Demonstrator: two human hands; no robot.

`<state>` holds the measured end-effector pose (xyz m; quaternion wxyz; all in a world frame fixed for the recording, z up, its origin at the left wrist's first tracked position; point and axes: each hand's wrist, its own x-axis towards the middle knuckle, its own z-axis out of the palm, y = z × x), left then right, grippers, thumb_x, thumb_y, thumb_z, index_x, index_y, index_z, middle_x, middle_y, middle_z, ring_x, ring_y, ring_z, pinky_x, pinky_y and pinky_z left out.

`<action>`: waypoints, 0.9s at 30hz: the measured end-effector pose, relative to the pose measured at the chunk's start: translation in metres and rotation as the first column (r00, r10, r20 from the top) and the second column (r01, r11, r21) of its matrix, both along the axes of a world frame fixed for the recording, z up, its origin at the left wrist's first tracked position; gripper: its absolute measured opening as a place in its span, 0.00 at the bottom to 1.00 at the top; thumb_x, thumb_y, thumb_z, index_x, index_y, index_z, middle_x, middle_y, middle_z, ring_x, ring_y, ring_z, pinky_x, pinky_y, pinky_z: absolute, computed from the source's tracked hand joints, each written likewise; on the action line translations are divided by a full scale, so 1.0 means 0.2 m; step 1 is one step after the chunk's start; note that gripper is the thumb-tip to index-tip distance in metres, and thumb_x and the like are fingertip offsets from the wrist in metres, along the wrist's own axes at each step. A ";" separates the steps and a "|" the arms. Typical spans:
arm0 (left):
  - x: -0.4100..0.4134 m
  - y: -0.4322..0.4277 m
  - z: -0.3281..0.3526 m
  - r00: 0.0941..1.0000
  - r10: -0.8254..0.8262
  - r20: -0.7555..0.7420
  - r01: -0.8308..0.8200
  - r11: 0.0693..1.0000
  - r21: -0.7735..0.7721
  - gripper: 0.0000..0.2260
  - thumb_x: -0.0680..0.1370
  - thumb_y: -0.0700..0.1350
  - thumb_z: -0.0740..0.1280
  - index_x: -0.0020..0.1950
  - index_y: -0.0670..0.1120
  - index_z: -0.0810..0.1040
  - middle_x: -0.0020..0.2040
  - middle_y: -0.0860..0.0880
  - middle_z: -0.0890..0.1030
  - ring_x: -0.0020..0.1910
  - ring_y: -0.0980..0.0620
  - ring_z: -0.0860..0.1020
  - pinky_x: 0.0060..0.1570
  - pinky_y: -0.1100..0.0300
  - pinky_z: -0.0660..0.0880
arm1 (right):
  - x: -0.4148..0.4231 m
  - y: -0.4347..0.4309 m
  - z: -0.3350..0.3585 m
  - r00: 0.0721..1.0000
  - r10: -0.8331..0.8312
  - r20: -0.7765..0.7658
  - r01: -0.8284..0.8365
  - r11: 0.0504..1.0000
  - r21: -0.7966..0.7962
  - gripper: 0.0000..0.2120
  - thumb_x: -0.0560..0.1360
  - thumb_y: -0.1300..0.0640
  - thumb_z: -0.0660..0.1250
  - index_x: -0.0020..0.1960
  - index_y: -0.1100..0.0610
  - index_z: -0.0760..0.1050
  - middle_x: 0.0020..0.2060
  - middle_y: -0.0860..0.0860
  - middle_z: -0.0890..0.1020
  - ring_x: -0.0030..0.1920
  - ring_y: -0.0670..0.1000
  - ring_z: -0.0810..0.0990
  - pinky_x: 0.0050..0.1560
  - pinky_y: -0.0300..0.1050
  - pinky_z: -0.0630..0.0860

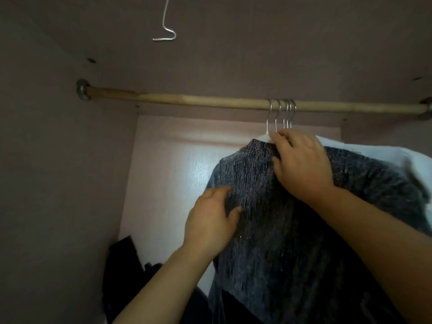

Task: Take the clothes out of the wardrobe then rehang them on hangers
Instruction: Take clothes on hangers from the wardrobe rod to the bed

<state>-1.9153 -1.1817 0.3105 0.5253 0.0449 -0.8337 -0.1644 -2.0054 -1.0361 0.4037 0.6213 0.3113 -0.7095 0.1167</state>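
A dark grey ribbed garment (268, 230) hangs on a hanger from the wooden wardrobe rod (198, 101), right of centre. Several metal hanger hooks (281, 113) sit close together on the rod above it. My right hand (301, 164) lies over the garment's collar just under the hooks, fingers curled into the fabric at the neck. My left hand (210, 218) rests on the garment's left shoulder with its fingers relaxed against the cloth. A white piece of cloth (374, 153) shows behind the grey garment on the right.
The wardrobe's left wall (58, 183) and top panel (233, 54) close in the space. A bent white wire hook (167, 31) hangs from the top. Dark clothing (126, 272) lies low at the left. The rod's left half is bare.
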 end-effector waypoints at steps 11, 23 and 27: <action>-0.14 -0.10 0.11 0.998 -0.008 -0.060 0.002 0.996 -0.092 0.25 0.78 0.53 0.62 0.73 0.54 0.60 0.70 0.54 0.65 0.69 0.54 0.62 0.68 0.58 0.61 | -0.19 -0.02 0.16 0.986 -0.106 0.127 0.111 0.993 -0.036 0.27 0.72 0.38 0.64 0.65 0.52 0.71 0.64 0.54 0.72 0.62 0.57 0.71 0.58 0.52 0.66; -0.12 -0.08 0.21 0.993 0.006 -0.116 -0.024 0.987 -0.160 0.25 0.78 0.53 0.62 0.73 0.54 0.61 0.69 0.54 0.66 0.68 0.55 0.62 0.69 0.57 0.61 | -0.21 0.02 0.22 0.991 -0.102 -0.086 0.101 0.995 -0.014 0.21 0.70 0.43 0.69 0.50 0.61 0.80 0.47 0.58 0.80 0.47 0.61 0.76 0.44 0.50 0.69; -0.09 -0.03 0.28 0.990 0.014 -0.144 -0.039 0.984 -0.173 0.25 0.78 0.52 0.62 0.73 0.54 0.61 0.70 0.53 0.65 0.69 0.53 0.61 0.69 0.55 0.61 | -0.19 0.03 0.24 0.997 -0.063 -0.055 0.059 0.996 -0.062 0.22 0.71 0.41 0.66 0.51 0.60 0.78 0.51 0.57 0.79 0.51 0.60 0.74 0.41 0.46 0.63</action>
